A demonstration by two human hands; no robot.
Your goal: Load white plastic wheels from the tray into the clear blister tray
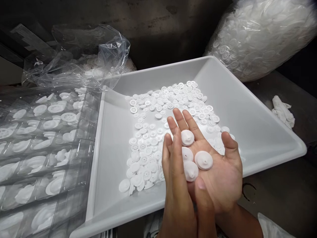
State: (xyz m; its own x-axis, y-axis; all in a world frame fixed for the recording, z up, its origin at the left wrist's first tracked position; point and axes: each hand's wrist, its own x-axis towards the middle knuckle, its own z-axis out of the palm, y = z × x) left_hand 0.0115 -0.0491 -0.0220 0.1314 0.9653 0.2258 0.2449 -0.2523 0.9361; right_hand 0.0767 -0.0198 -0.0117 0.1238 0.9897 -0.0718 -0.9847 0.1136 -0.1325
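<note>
My right hand (pixel 215 178) is palm up with its fingers stretched out, and several small white plastic gears (pixel 203 160) lie on the palm and fingers. They have toothed rims and raised centres. My left hand (pixel 179 185) stands on edge against the right hand's side, fingers extended and thumb apart, close beside the gears. I cannot tell whether it touches them. Below both hands is a large white tray (pixel 262 112) with many white plastic gears (pixel 146 165) spread over its floor. My hands cover part of those gears.
Left of the tray are clear plastic compartments (pixel 81 145) holding white parts. Behind them lies a crumpled clear bag (pixel 111 53). A full clear bag of white parts (pixel 262 39) stands at the upper right. A white crumpled cloth or glove (pixel 283 112) lies beyond the tray's right side.
</note>
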